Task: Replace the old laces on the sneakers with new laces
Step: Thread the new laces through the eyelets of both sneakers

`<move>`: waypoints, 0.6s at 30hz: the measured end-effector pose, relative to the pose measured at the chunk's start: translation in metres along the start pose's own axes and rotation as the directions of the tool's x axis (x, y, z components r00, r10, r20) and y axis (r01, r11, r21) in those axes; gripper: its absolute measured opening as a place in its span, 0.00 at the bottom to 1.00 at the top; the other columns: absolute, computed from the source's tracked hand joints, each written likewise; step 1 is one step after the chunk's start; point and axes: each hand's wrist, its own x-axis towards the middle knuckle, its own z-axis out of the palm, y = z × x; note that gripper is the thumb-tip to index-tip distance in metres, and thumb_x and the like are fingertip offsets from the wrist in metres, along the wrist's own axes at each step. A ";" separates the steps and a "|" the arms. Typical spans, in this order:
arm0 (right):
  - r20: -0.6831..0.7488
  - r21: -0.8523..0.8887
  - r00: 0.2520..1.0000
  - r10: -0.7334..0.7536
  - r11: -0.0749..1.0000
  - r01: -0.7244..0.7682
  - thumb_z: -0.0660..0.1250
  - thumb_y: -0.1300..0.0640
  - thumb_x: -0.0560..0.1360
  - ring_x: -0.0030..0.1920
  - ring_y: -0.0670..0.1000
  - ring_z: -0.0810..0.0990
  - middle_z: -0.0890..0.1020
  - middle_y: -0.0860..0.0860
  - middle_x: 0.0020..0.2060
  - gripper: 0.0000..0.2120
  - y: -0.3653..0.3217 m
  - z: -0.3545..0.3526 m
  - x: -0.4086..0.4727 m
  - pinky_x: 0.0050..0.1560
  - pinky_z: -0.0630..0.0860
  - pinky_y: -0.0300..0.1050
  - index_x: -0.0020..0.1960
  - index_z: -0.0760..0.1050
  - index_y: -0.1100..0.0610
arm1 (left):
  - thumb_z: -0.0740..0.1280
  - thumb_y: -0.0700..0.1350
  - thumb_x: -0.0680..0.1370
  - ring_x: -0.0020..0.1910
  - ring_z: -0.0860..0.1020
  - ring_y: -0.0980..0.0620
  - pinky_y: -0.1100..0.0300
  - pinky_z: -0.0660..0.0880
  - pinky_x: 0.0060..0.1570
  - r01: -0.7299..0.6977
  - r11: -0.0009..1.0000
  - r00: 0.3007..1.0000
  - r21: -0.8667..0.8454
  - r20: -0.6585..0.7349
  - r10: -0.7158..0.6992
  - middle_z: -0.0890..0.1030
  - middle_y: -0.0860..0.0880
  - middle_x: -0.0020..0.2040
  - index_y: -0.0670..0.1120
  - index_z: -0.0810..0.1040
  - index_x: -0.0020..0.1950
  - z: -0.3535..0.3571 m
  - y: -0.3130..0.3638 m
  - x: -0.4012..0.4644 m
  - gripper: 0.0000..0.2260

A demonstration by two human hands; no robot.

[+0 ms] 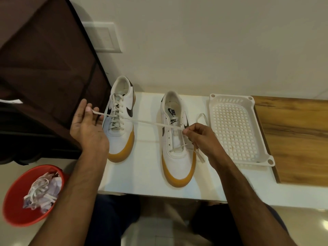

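Altogether two sneakers [120, 119], one lace [152, 123]

This looks like a room in a home. A low white glossy tabletop [147, 176] stands against a plain cream painted wall [213, 41], which carries a white plastic switch plate [103, 37] up and to the left of the tabletop. Left of the tabletop stands a dark brown fabric-covered rack [40, 68]; below it, on pale floor tiles [150, 231], sits a red round plastic bin [19, 208]. A brown wood-grain board [298, 139] adjoins the tabletop's right side.
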 end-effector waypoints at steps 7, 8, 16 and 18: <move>0.121 0.090 0.974 -0.190 0.980 0.180 0.69 0.62 0.80 0.39 0.52 0.81 0.84 0.56 0.37 0.05 -0.018 0.009 -0.010 0.43 0.78 0.45 0.50 0.79 0.65 | 0.68 0.38 0.80 0.45 0.81 0.55 0.60 0.78 0.50 -0.132 0.970 0.953 0.204 0.295 0.068 0.85 0.48 0.50 0.45 0.84 0.59 0.014 -0.007 -0.018 0.09; 0.140 0.051 0.968 -0.208 0.978 0.203 0.69 0.61 0.80 0.41 0.52 0.83 0.85 0.56 0.39 0.05 -0.020 0.014 -0.013 0.47 0.80 0.48 0.50 0.79 0.64 | 0.68 0.38 0.81 0.47 0.81 0.53 0.60 0.79 0.51 -0.189 0.952 0.931 0.242 0.353 0.095 0.85 0.47 0.50 0.44 0.84 0.60 0.016 -0.009 -0.022 0.09; 0.728 -0.085 0.679 -0.096 0.970 0.229 0.73 0.59 0.77 0.49 0.53 0.86 0.81 0.47 0.65 0.18 -0.036 0.060 -0.045 0.52 0.83 0.48 0.66 0.79 0.54 | 0.66 0.34 0.81 0.36 0.78 0.51 0.58 0.78 0.40 -0.405 0.868 0.818 0.289 0.539 0.203 0.81 0.51 0.44 0.40 0.77 0.65 0.025 -0.007 -0.038 0.13; 0.619 -0.126 0.777 -0.117 0.961 0.245 0.71 0.60 0.79 0.42 0.52 0.86 0.84 0.47 0.59 0.13 -0.036 0.048 -0.038 0.40 0.82 0.44 0.64 0.80 0.54 | 0.67 0.34 0.80 0.35 0.77 0.52 0.57 0.77 0.38 -0.466 0.810 0.795 0.357 0.570 0.206 0.81 0.52 0.44 0.44 0.79 0.63 0.024 -0.007 -0.039 0.12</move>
